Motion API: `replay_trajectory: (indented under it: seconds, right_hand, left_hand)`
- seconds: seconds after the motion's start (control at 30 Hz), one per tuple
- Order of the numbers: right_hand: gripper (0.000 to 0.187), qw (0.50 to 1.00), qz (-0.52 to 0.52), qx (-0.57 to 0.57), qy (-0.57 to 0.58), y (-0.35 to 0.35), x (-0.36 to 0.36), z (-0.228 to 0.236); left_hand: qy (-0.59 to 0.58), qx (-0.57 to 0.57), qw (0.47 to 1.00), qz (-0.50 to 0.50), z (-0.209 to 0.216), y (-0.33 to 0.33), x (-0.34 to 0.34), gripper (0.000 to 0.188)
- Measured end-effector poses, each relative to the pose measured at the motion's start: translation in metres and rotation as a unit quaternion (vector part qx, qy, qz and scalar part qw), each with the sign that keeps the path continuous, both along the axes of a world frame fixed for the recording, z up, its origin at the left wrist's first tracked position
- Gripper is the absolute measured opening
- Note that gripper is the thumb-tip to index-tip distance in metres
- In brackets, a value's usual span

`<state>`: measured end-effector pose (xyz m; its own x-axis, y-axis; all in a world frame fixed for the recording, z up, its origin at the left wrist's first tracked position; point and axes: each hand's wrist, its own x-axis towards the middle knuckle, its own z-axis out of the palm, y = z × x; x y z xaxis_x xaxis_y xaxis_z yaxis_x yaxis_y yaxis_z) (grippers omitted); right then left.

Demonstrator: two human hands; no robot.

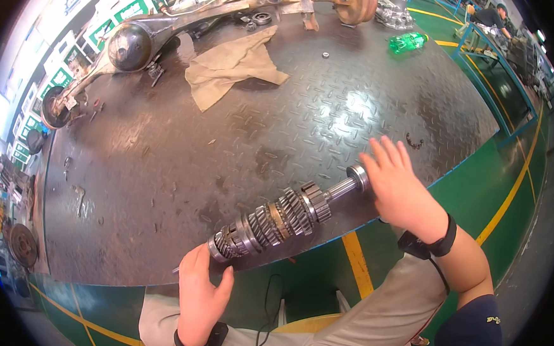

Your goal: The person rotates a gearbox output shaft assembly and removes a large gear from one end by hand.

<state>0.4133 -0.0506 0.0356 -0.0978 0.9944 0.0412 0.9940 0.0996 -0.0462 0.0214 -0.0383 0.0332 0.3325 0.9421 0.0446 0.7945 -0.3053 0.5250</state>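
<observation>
A gear shaft [262, 228] lies slantwise on the tabletop near its front edge, with several steel helical gears and a brass-coloured ring along it. A bearing [357, 175] sits on its right end, past a stretch of bare shaft. Against that end rests my right hand [393, 186], its fingers stretched out and pointing away from me. My left hand [203, 289] is at the shaft's other end, beside the end ring [216, 248]. Its thumb stands apart from its fingers, and the fingertips are partly hidden.
A dark steel tread-plate table [163, 166] carries a large axle housing [132, 47] along its back. Brown cloth [229, 68], a green plastic bottle [408, 43], a small nut [325, 55] and a short chain-like piece [413, 141] also lie on it. A person [489, 20] is far right.
</observation>
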Motion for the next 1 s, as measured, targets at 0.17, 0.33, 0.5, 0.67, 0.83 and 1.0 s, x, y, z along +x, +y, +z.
replay_trajectory:
  seconds: [0.17,0.33,0.5,0.67,0.83,1.0]
  right_hand:
    - [0.073,0.996,0.080,0.025,0.012,0.005,-0.028,0.018]
    - [0.072,0.990,0.106,0.011,0.090,0.012,-0.036,0.022]
    - [0.066,0.975,0.153,-0.006,0.158,0.015,-0.039,0.005]
    - [0.064,0.982,0.134,-0.007,0.130,0.016,-0.032,0.011]
    - [0.071,0.998,0.055,0.010,0.022,0.007,-0.008,0.013]
    - [0.072,0.996,-0.052,-0.058,-0.044,0.001,-0.005,0.013]
  left_hand:
    - [-0.001,0.035,0.999,-0.003,-0.005,0.000,-0.002,0.047]
    - [0.001,0.030,1.000,-0.001,-0.004,0.000,-0.003,0.047]
    - [-0.001,0.036,0.999,-0.004,-0.005,-0.001,-0.003,0.048]
    - [-0.004,0.028,1.000,-0.007,-0.006,0.000,-0.001,0.048]
    - [-0.004,0.039,0.999,-0.003,-0.002,0.000,-0.001,0.047]
    - [0.000,-0.014,1.000,0.005,-0.002,0.000,-0.001,0.054]
